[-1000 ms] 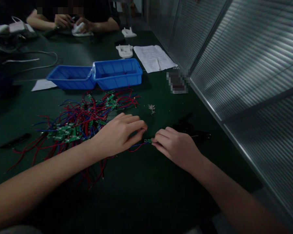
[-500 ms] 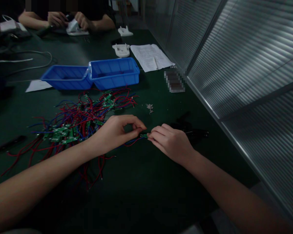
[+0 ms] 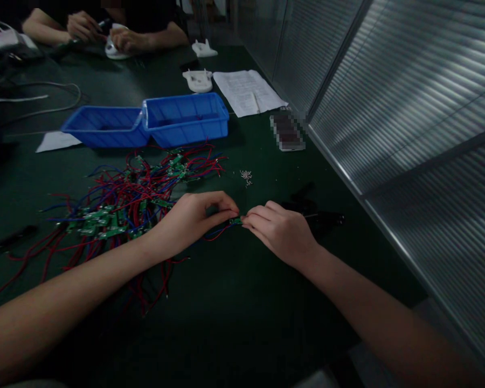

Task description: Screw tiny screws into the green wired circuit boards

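Note:
A small green circuit board (image 3: 236,221) with red and blue wires lies between my hands at the centre. My right hand (image 3: 281,229) pinches its right end. My left hand (image 3: 202,215) is closed at the board's left and upper side, thumb and fingertips pressed together; what sits between those fingertips is too small to make out. To the left, partly behind my left forearm, spreads a tangled heap of green boards with red and blue wires (image 3: 133,199). Just beyond my hands lies a little pile of tiny metal parts (image 3: 246,177).
Two blue bins (image 3: 186,129) stand behind the heap. Beyond are white plastic parts (image 3: 199,81), printed paper with a pen (image 3: 248,91) and a phone-like object (image 3: 286,131). Black tools (image 3: 323,218) lie right of my right hand. Another person's hands (image 3: 123,40) work at the far side.
The view has shifted slightly. My left fingertips have come closer to the board, and the gap to my right hand looks smaller. The other person's hands have moved around a white part.

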Tool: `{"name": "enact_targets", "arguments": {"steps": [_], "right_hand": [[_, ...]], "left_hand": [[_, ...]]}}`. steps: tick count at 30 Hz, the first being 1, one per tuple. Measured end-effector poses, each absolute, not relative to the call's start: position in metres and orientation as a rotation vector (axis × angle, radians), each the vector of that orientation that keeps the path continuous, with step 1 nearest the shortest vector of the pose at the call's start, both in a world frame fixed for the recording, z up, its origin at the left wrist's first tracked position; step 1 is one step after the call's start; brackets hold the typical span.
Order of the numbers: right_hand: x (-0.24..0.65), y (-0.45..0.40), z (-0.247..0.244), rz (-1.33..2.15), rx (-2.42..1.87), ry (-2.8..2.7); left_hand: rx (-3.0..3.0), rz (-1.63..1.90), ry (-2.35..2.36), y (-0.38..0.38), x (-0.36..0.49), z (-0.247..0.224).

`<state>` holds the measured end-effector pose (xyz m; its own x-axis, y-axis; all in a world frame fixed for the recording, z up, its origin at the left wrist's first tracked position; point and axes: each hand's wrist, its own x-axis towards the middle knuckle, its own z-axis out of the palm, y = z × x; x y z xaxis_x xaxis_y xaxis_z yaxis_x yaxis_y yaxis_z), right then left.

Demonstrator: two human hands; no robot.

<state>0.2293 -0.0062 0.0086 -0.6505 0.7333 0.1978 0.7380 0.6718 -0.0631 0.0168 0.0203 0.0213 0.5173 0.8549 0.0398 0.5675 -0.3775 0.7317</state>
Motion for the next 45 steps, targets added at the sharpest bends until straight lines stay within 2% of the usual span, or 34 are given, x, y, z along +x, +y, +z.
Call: {"name": "enact_targets", "arguments": {"steps": [24, 45], "right_hand": [[0.2297, -0.0083, 0.0093, 0.066, -1.189, -2.640], [0.2308, -0.0084, 0.0125, 0.075, -1.196, -2.668]], "left_hand": [[2.108, 0.550, 1.048, 0.0199, 0.0185, 0.0135], [2.086, 0.525, 1.181, 0.0143, 0.0213, 0.0145]]}}
